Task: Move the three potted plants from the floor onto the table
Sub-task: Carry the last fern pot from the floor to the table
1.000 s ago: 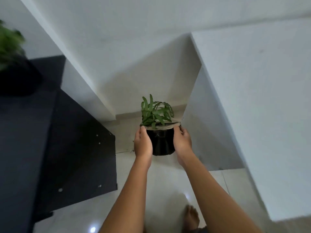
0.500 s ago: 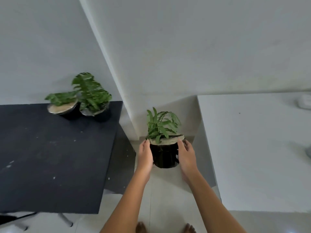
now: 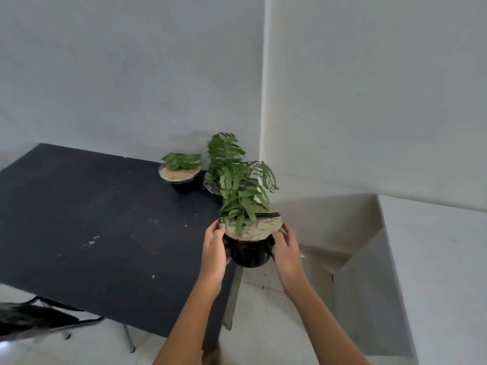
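Both hands, left hand (image 3: 214,248) and right hand (image 3: 286,248), fingers pressed around the black pot (image 3: 247,252), steady it, probably just off the worktop (image 3: 105,219) right edge.

Both forearms bare, no sleeves; left hand (image 3: 214,248) ringless.

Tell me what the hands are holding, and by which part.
Both hands, left hand and right hand, hold a potted plant by the opposite sides of its black pot.
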`<state>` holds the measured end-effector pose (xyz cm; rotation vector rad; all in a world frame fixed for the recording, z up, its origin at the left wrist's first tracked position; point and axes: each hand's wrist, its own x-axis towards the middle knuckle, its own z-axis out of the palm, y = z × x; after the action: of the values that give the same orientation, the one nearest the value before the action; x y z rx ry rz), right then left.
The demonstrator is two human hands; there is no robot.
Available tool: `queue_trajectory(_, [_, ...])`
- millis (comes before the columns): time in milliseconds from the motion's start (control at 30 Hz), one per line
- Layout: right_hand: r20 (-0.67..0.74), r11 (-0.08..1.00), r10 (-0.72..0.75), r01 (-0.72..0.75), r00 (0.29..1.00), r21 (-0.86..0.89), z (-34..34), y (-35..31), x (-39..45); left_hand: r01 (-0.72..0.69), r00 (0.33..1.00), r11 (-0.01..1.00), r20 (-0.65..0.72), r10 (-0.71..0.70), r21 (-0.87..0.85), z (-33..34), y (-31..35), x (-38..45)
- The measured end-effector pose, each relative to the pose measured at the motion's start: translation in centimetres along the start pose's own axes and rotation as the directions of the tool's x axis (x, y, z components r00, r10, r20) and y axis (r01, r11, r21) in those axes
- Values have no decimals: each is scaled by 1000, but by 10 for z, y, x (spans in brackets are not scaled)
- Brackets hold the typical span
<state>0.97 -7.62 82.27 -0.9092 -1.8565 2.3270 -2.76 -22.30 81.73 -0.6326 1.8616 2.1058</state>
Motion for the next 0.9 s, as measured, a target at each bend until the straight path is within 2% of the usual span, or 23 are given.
queue_trajectory(200, [126,999,-12,18,992,-49,129,4,5,-52,994,997,-96,47,-55,-98,45,52])
queue_trajectory(367, [138,996,32,-20,990,-84,217,11,15,-95,984,993,-154,84,-66,-168,69,93])
queue_trajectory(533, [213,991,82,-56,974,-123,280,25,25,-111,970,994,-218,108,-2,-228,77,126])
queue_trajectory(700, [346,981,114,-50,931,-188,334,27,43,-72,957,979,-291,13,-192,-269,80,152])
queue_trajectory(900, [344,924,167,-25,924,-381,383,24,88,-109,944,961,-329,20,-255,-286,91,200])
